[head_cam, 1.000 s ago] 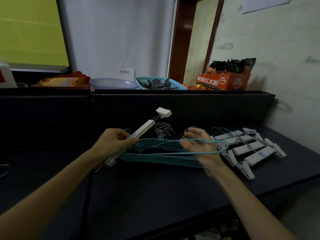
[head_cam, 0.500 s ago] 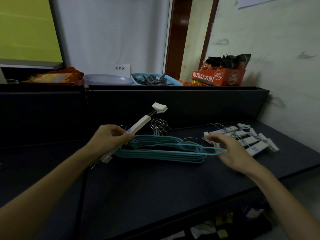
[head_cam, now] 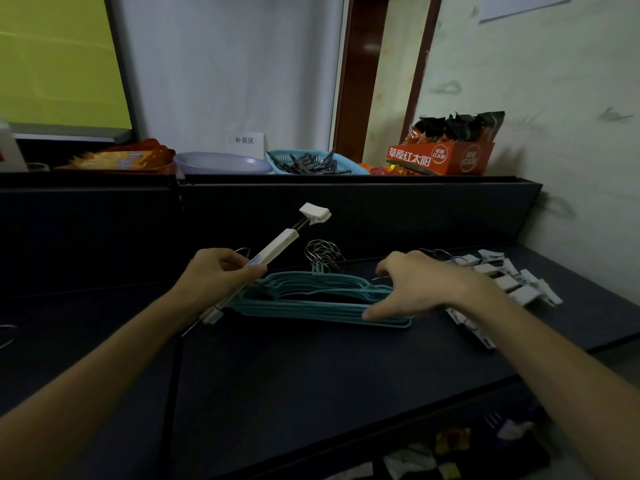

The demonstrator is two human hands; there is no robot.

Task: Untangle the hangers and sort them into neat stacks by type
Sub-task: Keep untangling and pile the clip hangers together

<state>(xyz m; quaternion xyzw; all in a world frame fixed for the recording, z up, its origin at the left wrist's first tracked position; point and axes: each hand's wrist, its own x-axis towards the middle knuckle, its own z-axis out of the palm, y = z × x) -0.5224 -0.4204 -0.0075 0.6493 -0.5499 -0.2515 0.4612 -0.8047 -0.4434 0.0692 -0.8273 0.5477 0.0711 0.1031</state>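
Hangers mostly sorted, risks from left to right. My left hand grips a white plastic clip hanger with metal rod ends around the middle of its bar, tilted up to the right, lower clip just above the dark tabletop. Its lower end sits right at the left edge of the stack of teal plastic hangers with steel hooks. If I swing it toward the right pile, that clip could catch the top teal hanger and drag the stack askew. My right hand is spread loosely over the teal stack's right end, thumb touching its front edge, holding nothing. Pressing unevenly could fan the stack. Far right, the pile of white clip hangers lies near the table edge; a careless drop there could knock one off.
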